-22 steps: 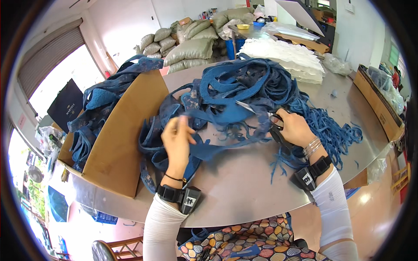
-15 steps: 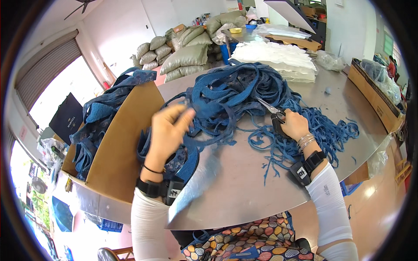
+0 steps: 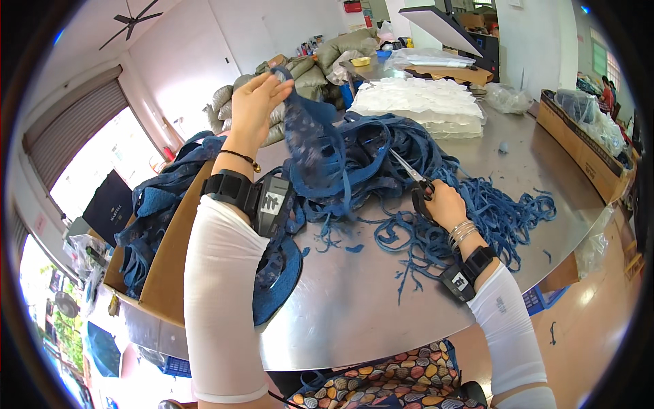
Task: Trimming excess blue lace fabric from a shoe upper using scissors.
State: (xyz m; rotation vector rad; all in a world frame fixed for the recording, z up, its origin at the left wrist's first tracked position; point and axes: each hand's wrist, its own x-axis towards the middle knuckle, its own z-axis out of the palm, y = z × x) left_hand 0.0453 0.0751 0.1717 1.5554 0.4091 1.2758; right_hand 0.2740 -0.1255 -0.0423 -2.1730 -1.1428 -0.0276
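Left hand point(image 3: 255, 102) was up high, pinching a blue fabric piece point(image 3: 310, 146) dangling over the tabletop's point(image 3: 381, 300) far-left corner. Right hand point(image 3: 439, 204) gripped scissors point(image 3: 411, 177) mid-tabletop, just right of it.

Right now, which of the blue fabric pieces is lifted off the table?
The blue lace piece pinched in the raised left hand. It hangs in the air, while the other blue strips lie heaped on the metal table.

An open brown cardboard box point(image 3: 170, 266) stands at the surface's left edge, stuffed with blue cloth. Another long cardboard box point(image 3: 579, 153) sits off the right edge, holding clear plastic bags point(image 3: 586, 112). A dark bag with pale lettering point(image 3: 109, 204) stands beyond the left box. Grey-green sacks point(image 3: 320, 65) pile past the far edge.
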